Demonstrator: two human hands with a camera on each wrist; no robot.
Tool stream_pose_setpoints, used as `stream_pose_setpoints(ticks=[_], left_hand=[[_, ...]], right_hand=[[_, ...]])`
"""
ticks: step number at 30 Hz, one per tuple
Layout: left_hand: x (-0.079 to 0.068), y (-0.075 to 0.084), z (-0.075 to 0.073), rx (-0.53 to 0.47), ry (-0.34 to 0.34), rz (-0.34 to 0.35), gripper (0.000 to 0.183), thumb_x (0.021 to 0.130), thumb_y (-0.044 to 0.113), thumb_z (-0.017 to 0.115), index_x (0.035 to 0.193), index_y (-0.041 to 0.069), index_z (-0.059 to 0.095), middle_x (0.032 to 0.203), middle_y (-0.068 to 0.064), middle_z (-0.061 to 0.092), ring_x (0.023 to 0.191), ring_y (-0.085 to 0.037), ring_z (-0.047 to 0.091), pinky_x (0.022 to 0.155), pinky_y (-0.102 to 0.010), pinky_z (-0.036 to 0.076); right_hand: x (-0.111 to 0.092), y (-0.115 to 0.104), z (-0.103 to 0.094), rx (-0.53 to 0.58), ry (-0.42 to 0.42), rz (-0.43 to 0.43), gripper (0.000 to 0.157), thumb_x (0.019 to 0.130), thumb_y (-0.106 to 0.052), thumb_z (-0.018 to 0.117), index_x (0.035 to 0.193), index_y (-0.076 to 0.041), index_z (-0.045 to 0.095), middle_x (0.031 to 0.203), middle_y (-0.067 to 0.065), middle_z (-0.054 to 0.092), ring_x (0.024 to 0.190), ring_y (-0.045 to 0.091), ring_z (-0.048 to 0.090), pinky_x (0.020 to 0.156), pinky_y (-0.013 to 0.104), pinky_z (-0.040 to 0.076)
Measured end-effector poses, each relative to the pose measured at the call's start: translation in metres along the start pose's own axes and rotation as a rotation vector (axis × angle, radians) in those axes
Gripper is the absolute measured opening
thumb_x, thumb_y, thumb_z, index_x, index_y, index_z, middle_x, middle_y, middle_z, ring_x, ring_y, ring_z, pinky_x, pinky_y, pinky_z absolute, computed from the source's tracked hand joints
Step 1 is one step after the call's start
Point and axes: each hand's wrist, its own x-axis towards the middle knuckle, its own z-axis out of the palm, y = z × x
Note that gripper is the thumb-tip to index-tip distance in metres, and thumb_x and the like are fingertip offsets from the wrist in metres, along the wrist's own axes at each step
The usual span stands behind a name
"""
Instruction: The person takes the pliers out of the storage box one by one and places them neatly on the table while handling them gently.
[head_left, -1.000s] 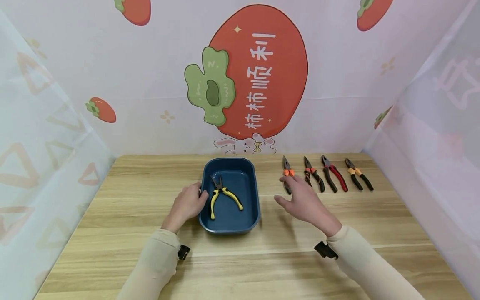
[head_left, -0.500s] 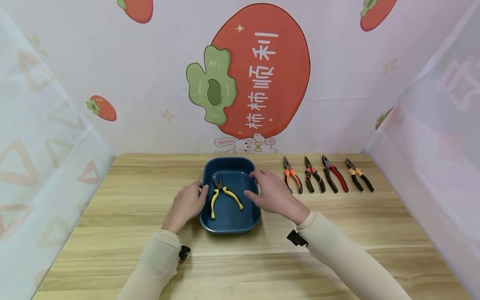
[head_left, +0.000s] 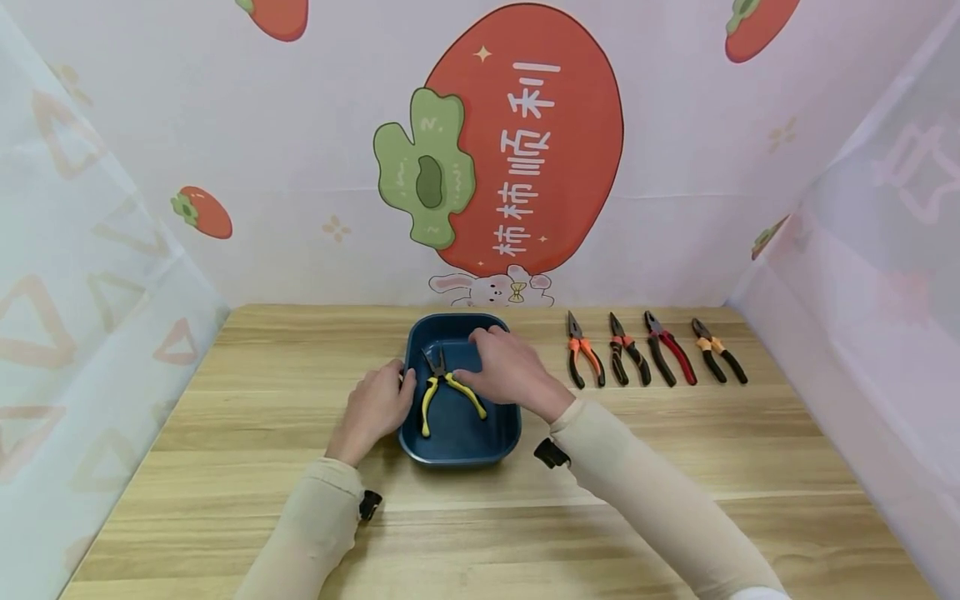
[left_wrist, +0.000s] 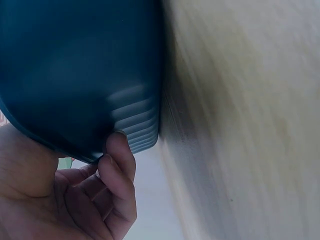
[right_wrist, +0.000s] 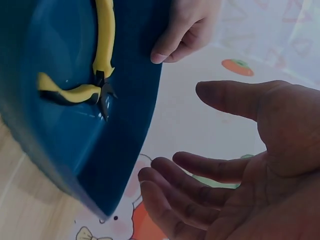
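Observation:
My left hand (head_left: pixel 375 410) grips the left rim of a dark blue rectangular tub (head_left: pixel 459 461), its thumb over the edge. In the left wrist view, curled fingertips (left_wrist: pixel 117 175) meet the tub's ribbed outer wall. Inside the tub lie pliers (head_left: pixel 427 406) with yellow and black handles spread apart, their jaws toward the back wall. Over the tub's right side hovers my right hand (head_left: pixel 510 371), its thumb close to the pliers' right handle in the head view. The right wrist view shows that hand's fingers (right_wrist: pixel 200 195) spread and holding nothing, above the tub.
To the tub's right, several pliers lie in a row: orange-handled pliers (head_left: pixel 596 364), orange-and-black pliers (head_left: pixel 638 364), red-and-black pliers (head_left: pixel 680 358) and pliers with black handles and yellow-orange collars (head_left: pixel 731 364). Printed cloth walls (head_left: pixel 300 250) enclose the wooden table (head_left: pixel 262 400).
My right hand has moved left, away from the orange-handled pliers, to over the tub. My left hand stays on the rim, and the yellow-handled pliers have not shifted.

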Motion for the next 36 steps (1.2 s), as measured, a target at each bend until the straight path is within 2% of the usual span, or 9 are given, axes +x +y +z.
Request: stream_pose_setpoints(ticks=[6, 20, 24, 31, 36], left_hand=[[0.000, 0.000, 0.001, -0.010, -0.003, -0.005, 0.029, 0.106, 0.028, 0.046, 0.098, 0.005, 0.062, 0.072, -0.006, 0.058, 0.057, -0.019, 0.057, 0.051, -0.033, 0.044], [0.001, -0.001, 0.001, -0.010, -0.002, -0.008, 0.028, 0.107, 0.027, 0.045, 0.098, 0.005, 0.060, 0.071, -0.006, 0.056, 0.058, -0.019, 0.055, 0.052, -0.034, 0.042], [0.001, -0.002, 0.002, -0.015, 0.001, -0.005, 0.027, 0.107, 0.026, 0.045, 0.096, 0.005, 0.059, 0.070, -0.007, 0.056, 0.058, -0.020, 0.055, 0.052, -0.034, 0.043], [0.001, -0.003, 0.003, -0.014, -0.008, -0.015, 0.028, 0.107, 0.027, 0.045, 0.097, 0.005, 0.058, 0.070, -0.007, 0.055, 0.058, -0.021, 0.056, 0.052, -0.034, 0.043], [0.000, -0.002, 0.003, -0.011, -0.008, -0.020, 0.028, 0.107, 0.028, 0.045, 0.099, 0.005, 0.058, 0.072, -0.008, 0.056, 0.059, -0.022, 0.056, 0.053, -0.034, 0.043]], right_hand=[[0.017, -0.012, 0.004, -0.036, -0.070, 0.029, 0.067, 0.092, -0.047, 0.072, 0.138, -0.002, 0.057, 0.127, 0.014, 0.063, 0.109, 0.026, 0.059, 0.093, 0.044, 0.052], [0.048, -0.016, 0.032, -0.019, -0.216, 0.152, 0.063, 0.087, -0.050, 0.076, 0.128, -0.004, 0.062, 0.112, 0.010, 0.061, 0.097, 0.025, 0.055, 0.092, 0.046, 0.050], [0.053, -0.019, 0.039, -0.035, -0.256, 0.161, 0.056, 0.086, -0.051, 0.076, 0.121, -0.008, 0.065, 0.102, 0.007, 0.060, 0.094, 0.026, 0.055, 0.090, 0.045, 0.049], [0.060, -0.024, 0.045, -0.028, -0.369, 0.167, 0.041, 0.086, -0.049, 0.077, 0.098, -0.011, 0.068, 0.091, 0.005, 0.063, 0.088, 0.026, 0.059, 0.082, 0.040, 0.048], [0.060, -0.027, 0.050, -0.039, -0.412, 0.175, 0.050, 0.086, -0.051, 0.077, 0.113, -0.009, 0.069, 0.096, 0.004, 0.063, 0.091, 0.024, 0.058, 0.087, 0.040, 0.049]])
